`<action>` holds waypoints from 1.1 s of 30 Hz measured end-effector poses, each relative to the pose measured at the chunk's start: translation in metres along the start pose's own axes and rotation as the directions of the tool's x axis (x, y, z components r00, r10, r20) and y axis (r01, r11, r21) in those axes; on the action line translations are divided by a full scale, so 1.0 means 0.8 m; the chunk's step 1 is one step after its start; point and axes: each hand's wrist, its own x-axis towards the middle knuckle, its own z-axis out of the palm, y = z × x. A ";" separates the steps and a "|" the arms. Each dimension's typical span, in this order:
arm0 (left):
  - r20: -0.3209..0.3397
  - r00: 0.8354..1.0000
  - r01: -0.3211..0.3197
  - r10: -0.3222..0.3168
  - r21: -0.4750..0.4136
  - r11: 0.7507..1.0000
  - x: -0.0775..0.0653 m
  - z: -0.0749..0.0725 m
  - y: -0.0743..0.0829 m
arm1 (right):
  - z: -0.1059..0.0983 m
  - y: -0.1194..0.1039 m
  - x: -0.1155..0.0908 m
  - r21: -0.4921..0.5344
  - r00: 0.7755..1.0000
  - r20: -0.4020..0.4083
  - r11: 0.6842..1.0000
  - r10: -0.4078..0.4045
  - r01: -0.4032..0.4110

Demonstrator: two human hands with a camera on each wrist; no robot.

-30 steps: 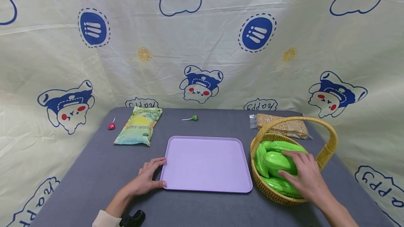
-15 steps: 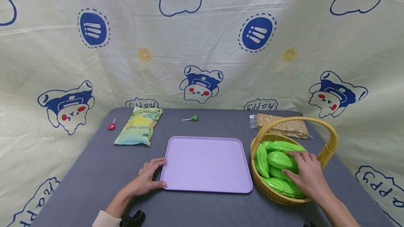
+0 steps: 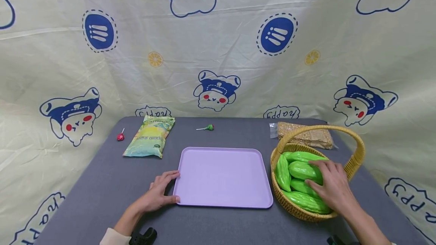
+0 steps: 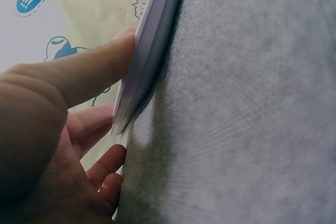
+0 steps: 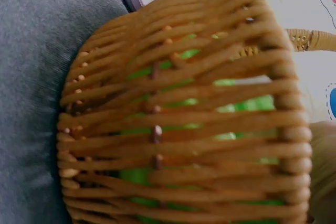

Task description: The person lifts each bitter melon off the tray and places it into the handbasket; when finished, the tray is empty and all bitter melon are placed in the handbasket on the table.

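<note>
A lilac rectangular tray (image 3: 223, 177) lies flat on the grey table. My left hand (image 3: 157, 192) rests at its left side, the thumb and foremost finger spread along the rim; the left wrist view shows the thumb (image 4: 100, 66) straight against the tray's edge (image 4: 144, 51). To the right stands a wicker basket (image 3: 293, 210) filled with several glossy green bitter melons (image 3: 308, 202). Inside it, my right hand (image 3: 335, 186) holds the right end of one bitter melon (image 3: 303, 171) between thumb and fingers. The basket wall (image 5: 184, 108) hides most of that hand in the right wrist view.
Behind the tray lie a green-yellow packet (image 3: 150, 137), a red lollipop (image 3: 120, 136) and a green lollipop (image 3: 208, 127). A clear bag of grains (image 3: 304, 136) lies behind the basket. The basket's tall handle (image 3: 355, 154) arches over its right side. A printed curtain (image 3: 218, 48) hangs behind.
The bitter melon under my right hand has settled slightly to the right among the others, uncovering another beneath it. My right hand has shifted slightly right. My left hand and the tray have not moved.
</note>
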 end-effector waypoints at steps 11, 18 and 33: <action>-0.001 1.000 -0.004 0.004 0.000 1.000 0.002 0.000 0.000 | -0.012 0.005 0.002 0.019 0.988 0.139 0.998 0.062 -0.065; 0.009 1.000 0.002 -0.002 -0.008 1.000 0.002 0.001 -0.001 | -0.011 0.007 0.000 0.034 0.994 0.103 0.999 0.031 -0.035; 0.007 1.000 -0.001 0.001 0.002 1.000 0.001 0.000 0.001 | -0.006 0.003 -0.001 0.010 1.000 0.003 1.000 0.005 -0.005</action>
